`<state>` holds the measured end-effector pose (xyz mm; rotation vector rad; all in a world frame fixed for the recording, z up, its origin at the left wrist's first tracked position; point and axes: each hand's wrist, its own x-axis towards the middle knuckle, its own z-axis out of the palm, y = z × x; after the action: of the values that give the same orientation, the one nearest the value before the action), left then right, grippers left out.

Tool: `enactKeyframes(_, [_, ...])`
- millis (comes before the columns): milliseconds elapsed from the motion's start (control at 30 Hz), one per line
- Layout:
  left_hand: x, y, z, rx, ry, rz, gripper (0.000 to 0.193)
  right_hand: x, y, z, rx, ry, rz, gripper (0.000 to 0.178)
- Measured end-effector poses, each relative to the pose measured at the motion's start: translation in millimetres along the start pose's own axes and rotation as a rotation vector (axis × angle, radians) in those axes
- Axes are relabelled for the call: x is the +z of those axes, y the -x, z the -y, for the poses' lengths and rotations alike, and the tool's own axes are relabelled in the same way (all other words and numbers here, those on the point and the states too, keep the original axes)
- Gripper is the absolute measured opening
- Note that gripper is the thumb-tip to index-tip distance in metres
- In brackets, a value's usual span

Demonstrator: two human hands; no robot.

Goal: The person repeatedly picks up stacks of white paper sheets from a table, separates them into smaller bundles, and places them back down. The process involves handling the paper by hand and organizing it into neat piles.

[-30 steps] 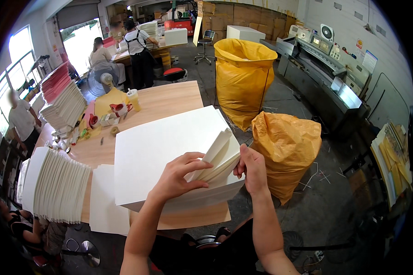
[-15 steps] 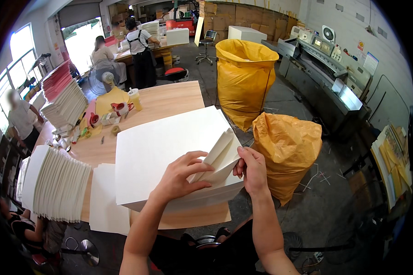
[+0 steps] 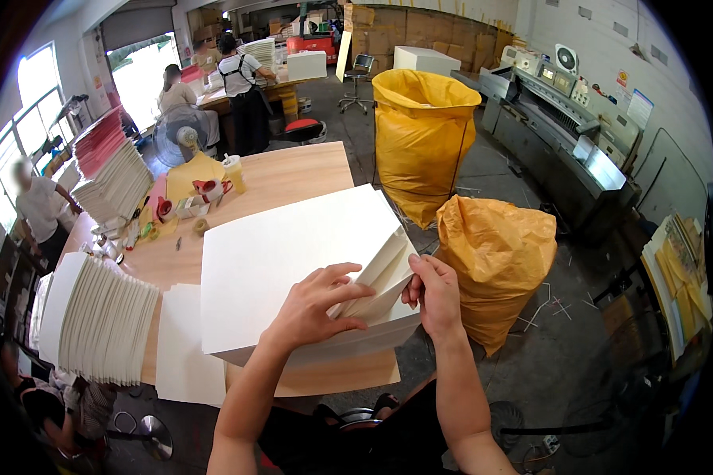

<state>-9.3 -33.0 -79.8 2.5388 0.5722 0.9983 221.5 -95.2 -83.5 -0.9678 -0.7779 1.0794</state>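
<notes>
A tall stack of large white paper sheets (image 3: 285, 261) stands in front of me on the wooden table. At its near right corner several sheets are bent up and back, forming curled white flaps (image 3: 387, 265). My right hand (image 3: 436, 297) is closed in a pinch on the sheets' corner at the right edge of the stack. Against the curled flaps rests my left hand (image 3: 317, 307), palm down, its fingers and thumb spread apart. How many sheets the right fingers hold cannot be made out.
Beyond the stack's right side stand two yellow sacks (image 3: 424, 142), (image 3: 495, 261). Left lie a fanned paper pile (image 3: 103, 317), loose sheets (image 3: 190, 344), tape rolls (image 3: 164, 208) and a drink cup (image 3: 234, 172). A large grey machine (image 3: 554, 119) lines the right wall. People work at the back left.
My left fingers have shifted slightly to the right along the curled flaps. My right hand keeps its pinch at the corner.
</notes>
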Motion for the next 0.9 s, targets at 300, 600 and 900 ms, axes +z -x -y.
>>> enactKeyframes(300, [1, 5, 9, 0.021, -0.028, -0.001, 0.052, -10, 43, -19, -0.856, 1.220, 0.109, 0.028])
enactKeyframes(600, [7, 2, -4, 0.085, -0.297, 0.102, 0.069, -19, 44, -39, -0.498, 1.133, 0.379, 0.043])
enactKeyframes(900, [15, 2, 9, 0.093, -0.309, 0.075, 0.064, -58, 43, -14, -0.359, 0.947, -0.053, 0.027])
